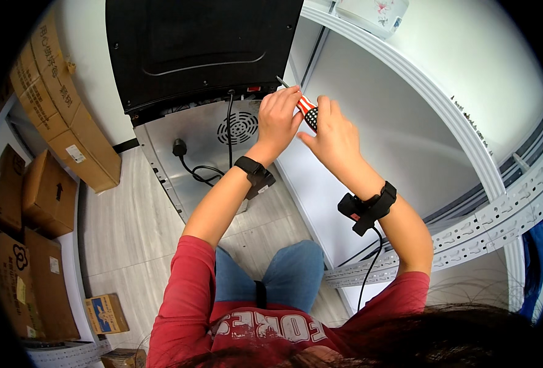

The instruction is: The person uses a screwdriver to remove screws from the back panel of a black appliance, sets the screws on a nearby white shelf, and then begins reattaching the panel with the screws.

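Observation:
Between my hands is a screwdriver point(308, 111) with a red-and-white striped handle and a black end dotted with white. Its metal tip points up and left toward the black appliance point(198, 46). My left hand point(277, 119) is closed around the front part of the screwdriver. Beside the handle's dotted end is my right hand point(337, 134), thumb spread away and the other fingers bent along the handle's side. Those fingertips are partly hidden, so how firmly they touch it is unclear. Below the black panel is a metal back plate point(179, 126) with round vent slots.
A black power cord point(229, 122) and plug point(179, 147) hang against the plate. Cardboard boxes point(47, 193) stand at the left, with a tall carton point(69, 116) by the wall. White metal shelving point(369, 153) curves along the right, and a small box point(107, 314) lies on the floor.

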A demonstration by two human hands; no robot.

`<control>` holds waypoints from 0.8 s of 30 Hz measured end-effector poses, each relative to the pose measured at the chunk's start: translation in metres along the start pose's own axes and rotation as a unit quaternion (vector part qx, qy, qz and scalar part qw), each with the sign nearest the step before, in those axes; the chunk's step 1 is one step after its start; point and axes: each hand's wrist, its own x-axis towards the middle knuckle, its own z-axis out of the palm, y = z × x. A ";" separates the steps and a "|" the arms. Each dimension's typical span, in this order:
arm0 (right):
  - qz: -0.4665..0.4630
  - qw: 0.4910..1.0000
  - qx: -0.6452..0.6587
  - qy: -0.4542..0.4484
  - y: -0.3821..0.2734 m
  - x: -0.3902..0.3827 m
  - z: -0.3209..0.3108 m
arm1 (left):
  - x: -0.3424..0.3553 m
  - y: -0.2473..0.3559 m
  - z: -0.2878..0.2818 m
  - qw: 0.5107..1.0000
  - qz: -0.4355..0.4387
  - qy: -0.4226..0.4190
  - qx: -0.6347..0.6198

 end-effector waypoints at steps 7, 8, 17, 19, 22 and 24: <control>0.069 0.996 0.002 -0.059 -0.003 -0.001 -0.003 | -0.003 0.002 -0.001 1.000 -0.001 -0.011 0.015; 0.102 0.991 0.010 -0.086 -0.005 0.000 -0.004 | -0.003 0.003 -0.001 1.000 -0.003 -0.016 0.021; -0.024 0.999 0.018 0.019 0.001 -0.005 -0.005 | 0.001 0.002 0.001 1.000 0.006 -0.009 0.001; -0.026 0.999 0.029 0.020 0.000 -0.004 -0.005 | 0.001 0.000 0.000 1.000 0.019 -0.013 -0.008; 0.143 0.979 0.090 -0.112 -0.008 0.001 -0.011 | -0.002 -0.001 0.003 0.999 0.036 -0.025 -0.010; 0.163 0.972 0.110 -0.131 -0.009 -0.001 -0.006 | -0.004 0.000 0.006 0.999 0.027 -0.025 -0.002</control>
